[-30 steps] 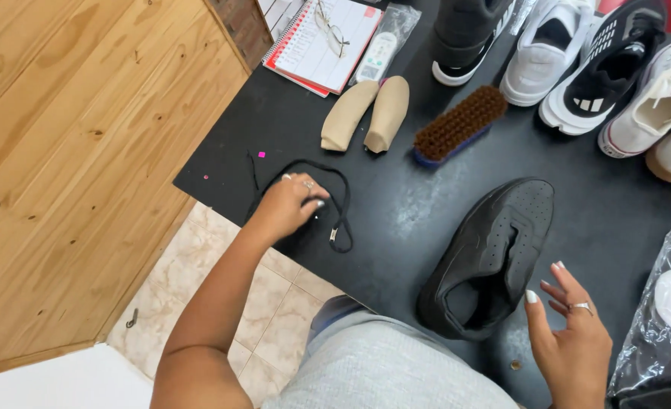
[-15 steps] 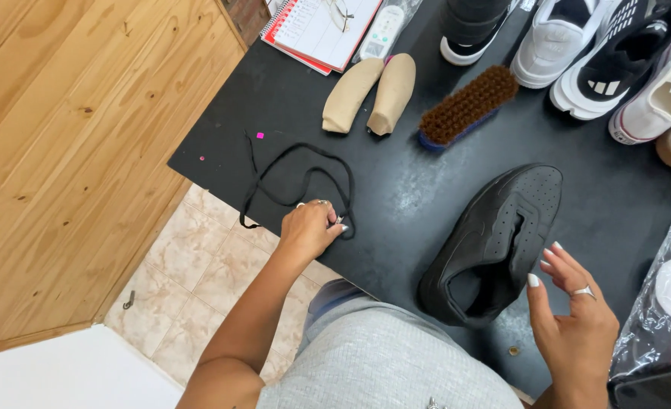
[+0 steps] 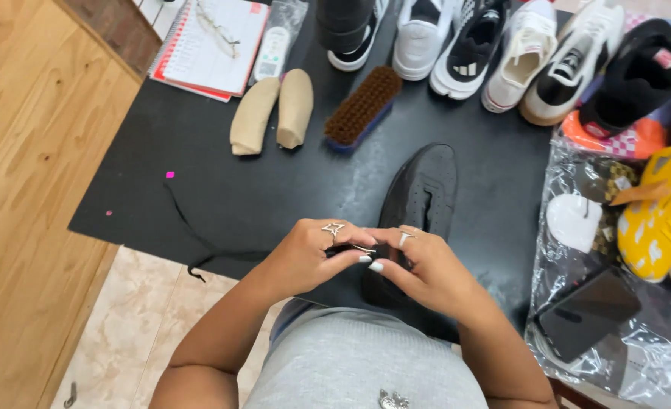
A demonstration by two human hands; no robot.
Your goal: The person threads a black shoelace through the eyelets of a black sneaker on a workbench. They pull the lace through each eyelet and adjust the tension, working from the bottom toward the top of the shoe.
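Observation:
A black sneaker [image 3: 425, 189] lies on the black table [image 3: 237, 189], toe pointing away from me. My left hand [image 3: 309, 254] and my right hand [image 3: 418, 265] meet just over the shoe's heel end. Both pinch one end of a black shoelace [image 3: 199, 242]; the rest of the lace trails left across the table and hangs over the near edge. Both hands wear rings.
Two beige shoe inserts [image 3: 271, 113] and a brown brush [image 3: 362, 106] lie behind the sneaker. A row of sneakers [image 3: 502, 45] lines the far edge. A notebook [image 3: 210, 45] sits far left. Clear plastic bags [image 3: 615, 288] with yellow shoes fill the right. Wooden wall on the left.
My left hand has pulled the lace from the table's left side to the shoe. My right hand came in to meet it. The lace loop has straightened into a trailing line.

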